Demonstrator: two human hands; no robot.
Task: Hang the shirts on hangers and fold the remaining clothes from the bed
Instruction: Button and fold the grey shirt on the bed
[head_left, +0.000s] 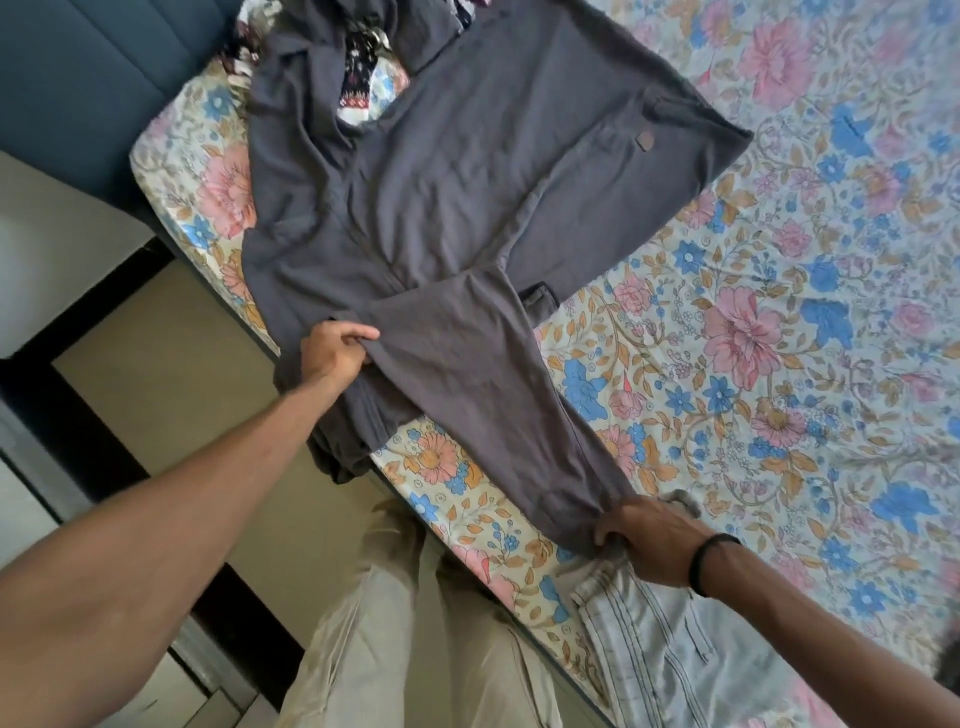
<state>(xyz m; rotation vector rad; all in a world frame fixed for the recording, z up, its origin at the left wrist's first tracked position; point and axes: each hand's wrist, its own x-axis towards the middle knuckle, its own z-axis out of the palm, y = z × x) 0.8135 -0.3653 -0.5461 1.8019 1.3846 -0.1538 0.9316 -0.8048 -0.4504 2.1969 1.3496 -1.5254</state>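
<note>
Nearest, at the near right edge of the bed (779, 322), a pale striped garment (654, 654) lies loosely flattened, not obviously folded. Just beyond it the right hand (649, 540) pinches the cuff end of a grey garment (457, 197), fingers curled into the cloth. To the left, the left hand (340, 351) grips the same piece where the sleeve meets the body, drawing the sleeve taut between them. The grey garment lies spread across the floral sheet, its near left edge hanging off the mattress. Farther off, a dark patterned cloth (358, 78) shows under it. The fold looks barely begun; no hanger is visible, so most work seems left.
</note>
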